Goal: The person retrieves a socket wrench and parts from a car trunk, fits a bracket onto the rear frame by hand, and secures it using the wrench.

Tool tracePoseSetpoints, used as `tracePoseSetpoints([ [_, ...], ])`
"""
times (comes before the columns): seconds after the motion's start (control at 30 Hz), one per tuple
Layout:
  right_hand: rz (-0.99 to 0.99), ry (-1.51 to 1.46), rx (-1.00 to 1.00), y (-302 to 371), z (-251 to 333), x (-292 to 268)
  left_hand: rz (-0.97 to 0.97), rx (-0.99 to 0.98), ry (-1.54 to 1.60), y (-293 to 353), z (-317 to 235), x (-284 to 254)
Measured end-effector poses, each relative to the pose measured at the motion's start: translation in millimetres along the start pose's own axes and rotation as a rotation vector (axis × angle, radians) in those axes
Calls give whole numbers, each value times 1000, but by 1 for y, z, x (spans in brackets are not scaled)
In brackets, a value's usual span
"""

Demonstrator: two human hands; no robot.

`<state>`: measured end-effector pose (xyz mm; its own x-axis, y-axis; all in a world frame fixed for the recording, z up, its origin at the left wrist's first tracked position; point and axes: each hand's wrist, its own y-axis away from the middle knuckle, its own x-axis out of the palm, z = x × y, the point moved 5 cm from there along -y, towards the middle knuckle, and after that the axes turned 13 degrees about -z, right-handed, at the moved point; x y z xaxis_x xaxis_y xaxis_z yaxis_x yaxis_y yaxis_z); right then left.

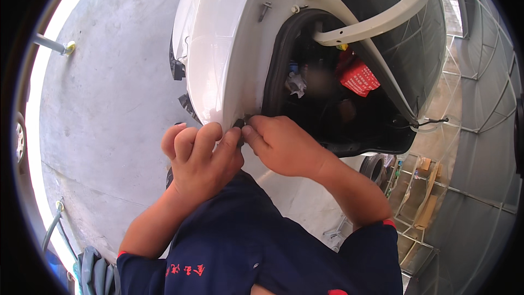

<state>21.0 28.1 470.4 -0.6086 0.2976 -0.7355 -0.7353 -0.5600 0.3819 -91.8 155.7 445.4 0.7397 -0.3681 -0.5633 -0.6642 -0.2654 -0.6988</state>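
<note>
The white car body (210, 38) stands in front of me with its trunk open. At the rear corner of the trunk edge, my left hand (204, 153) pinches a small black part (239, 124) between thumb and forefinger, its other fingers curled. My right hand (284, 145) is closed against the same spot, thumb bent, fingertips partly hidden. It presses close by the black part, but what lies inside its fingers cannot be made out. A black rubber seal (273, 76) rims the trunk opening just beyond my hands.
Inside the dark trunk lie a red packet (359, 78) and crumpled silvery material (296, 84). A white hinge arm (382, 26) curves over the opening. A metal rack (417, 196) and a tire (372, 167) stand at the right. Concrete floor (109, 93) stretches to the left.
</note>
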Motion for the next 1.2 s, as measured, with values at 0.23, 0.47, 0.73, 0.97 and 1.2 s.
tracePoseSetpoints([
  [0.23,33,66,-44,5,-2,3,1,30,1,-1,-5,-1],
  [0.47,-26,-109,80,8,-9,9,19,34,6,-2,-6,-1],
  [0.73,-220,-40,26,18,-3,10,37,46,14,-5,-5,-2],
  [0.97,-195,-39,69,13,-9,11,45,60,19,-8,-6,-2],
  [1.2,-158,11,-40,19,-5,3,60,76,22,-9,-5,-3],
])
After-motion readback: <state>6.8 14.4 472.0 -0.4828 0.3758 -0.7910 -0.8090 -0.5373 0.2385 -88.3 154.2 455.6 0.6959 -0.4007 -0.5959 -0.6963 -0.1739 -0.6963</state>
